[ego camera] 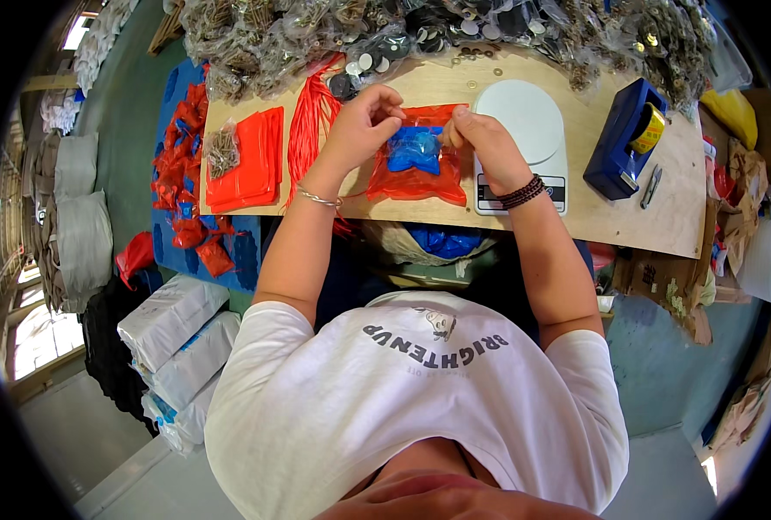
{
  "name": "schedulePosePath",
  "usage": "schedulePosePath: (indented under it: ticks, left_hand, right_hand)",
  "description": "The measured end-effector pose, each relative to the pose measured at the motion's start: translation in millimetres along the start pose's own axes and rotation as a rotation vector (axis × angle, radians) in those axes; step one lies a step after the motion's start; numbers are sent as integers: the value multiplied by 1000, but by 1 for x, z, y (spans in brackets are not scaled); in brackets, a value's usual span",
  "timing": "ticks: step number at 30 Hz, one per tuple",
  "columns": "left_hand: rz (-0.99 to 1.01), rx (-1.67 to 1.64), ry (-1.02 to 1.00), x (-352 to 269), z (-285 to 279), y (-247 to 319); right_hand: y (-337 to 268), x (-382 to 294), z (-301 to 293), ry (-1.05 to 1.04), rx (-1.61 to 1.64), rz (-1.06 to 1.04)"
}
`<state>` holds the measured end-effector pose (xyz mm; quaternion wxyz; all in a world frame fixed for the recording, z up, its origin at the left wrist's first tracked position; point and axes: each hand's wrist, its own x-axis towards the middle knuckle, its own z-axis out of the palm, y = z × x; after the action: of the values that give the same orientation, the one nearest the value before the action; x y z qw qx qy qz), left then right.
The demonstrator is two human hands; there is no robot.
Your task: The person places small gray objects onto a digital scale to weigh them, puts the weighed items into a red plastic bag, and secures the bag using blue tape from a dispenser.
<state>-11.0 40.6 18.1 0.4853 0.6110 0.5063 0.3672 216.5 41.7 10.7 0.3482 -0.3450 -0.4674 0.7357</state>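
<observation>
A red plastic bag [418, 188] lies on the wooden tabletop before me, with a blue plastic packet [414, 155] inside or on it. At the bag's upper left edge, the bent fingers and thumb of my left hand [369, 123] pinch the film. My right hand [486, 140] grips the upper right edge between thumb and curled fingers, beside a white digital kitchen scale [522, 123]. Red plastic strings [310, 130] hang in a bundle next to my left wrist. Farther left is a stack of flat red bags [245, 169] with a clear bag of screws [223, 151] on it.
Bagged metal hardware [262, 39] is heaped along the table's far edge, near loose washers [473, 55]. At right are a blue tape dispenser [622, 143] and a utility knife [650, 187]. Filled red bags [180, 156] pile on a blue surface [229, 260] to the left.
</observation>
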Motion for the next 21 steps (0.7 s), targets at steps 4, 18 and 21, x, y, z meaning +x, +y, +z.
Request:
schedulePosePath:
  ticks: [4, 18, 21]
  left_hand:
    - [-81, 84, -18, 5, 6, 0]
    - [-183, 179, -320, 15, 1, 19]
    - [-179, 185, -421, 18, -1, 21]
  right_hand:
    - [-4, -1, 1, 5, 7, 51]
    - [4, 2, -6, -3, -93, 46]
    - [3, 5, -16, 39, -332, 11]
